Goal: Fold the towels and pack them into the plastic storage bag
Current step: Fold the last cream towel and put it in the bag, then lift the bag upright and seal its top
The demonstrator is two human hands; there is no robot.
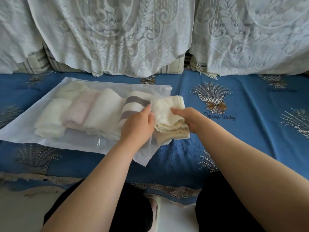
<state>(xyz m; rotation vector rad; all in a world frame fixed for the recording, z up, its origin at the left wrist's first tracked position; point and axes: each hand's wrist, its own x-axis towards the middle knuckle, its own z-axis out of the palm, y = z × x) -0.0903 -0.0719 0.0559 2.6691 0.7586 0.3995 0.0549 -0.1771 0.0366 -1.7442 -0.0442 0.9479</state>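
A frosted plastic storage bag (25,128) lies flat on the blue sofa cover, its open mouth to the right. Inside it sit several folded towels: cream ones (53,114), a pale pink one (82,109) and a white one with grey stripes (133,104). A folded cream towel (167,106) lies half in the bag's mouth. My left hand (138,124) rests at the mouth and pinches the bag's upper edge next to the towel. My right hand (189,118) grips the cream towel's right side, fingers curled over it.
The blue patterned sofa cover (250,131) stretches to the right. White lace covers (133,39) drape over the back cushions behind the bag. My dark-clothed knees (222,206) are at the sofa's front edge.
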